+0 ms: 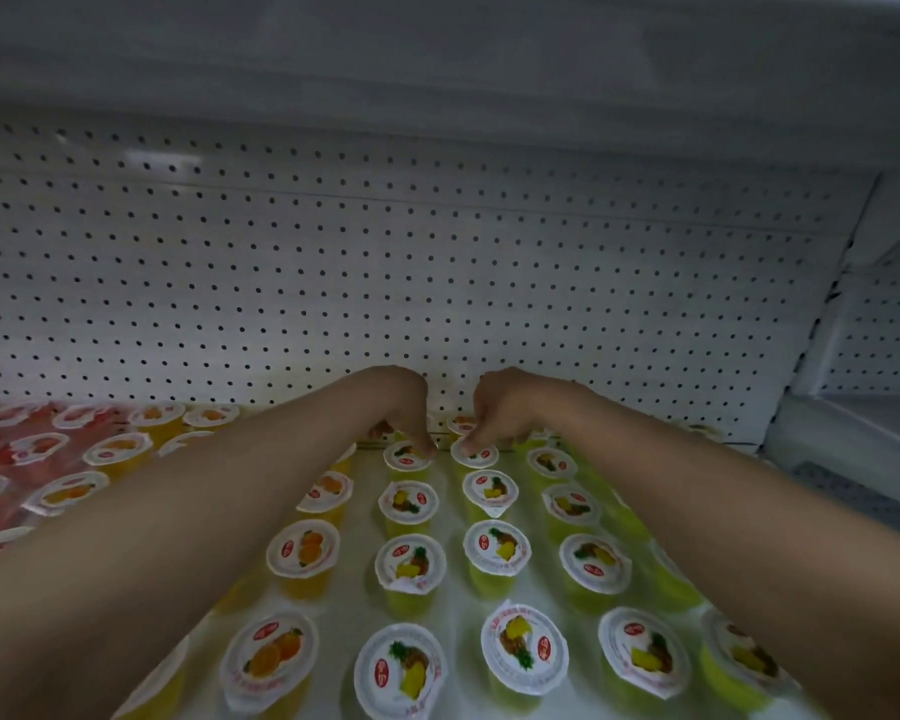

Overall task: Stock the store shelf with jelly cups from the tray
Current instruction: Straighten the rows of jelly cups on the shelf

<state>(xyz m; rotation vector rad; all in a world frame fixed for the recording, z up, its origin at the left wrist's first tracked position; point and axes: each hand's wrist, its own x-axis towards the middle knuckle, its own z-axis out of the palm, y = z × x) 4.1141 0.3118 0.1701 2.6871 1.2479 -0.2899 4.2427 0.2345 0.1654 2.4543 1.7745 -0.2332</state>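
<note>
Rows of jelly cups stand on the white shelf (450, 605), with yellow pineapple cups (497, 547) in the middle and right and orange ones (302, 549) to the left. Both my arms reach to the back of the shelf. My left hand (409, 407) curls its fingers down onto the far rim of the rearmost pineapple cup (405, 458). My right hand (497, 410) does the same on the neighbouring rear cup (476, 454). Both cups stand upright on the shelf. The tray is out of view.
A perforated white back wall (437, 283) rises just behind my hands, and the shelf above (437, 54) hangs low. Red and orange cups (48, 449) fill the left side. An upright post (822, 345) bounds the shelf on the right.
</note>
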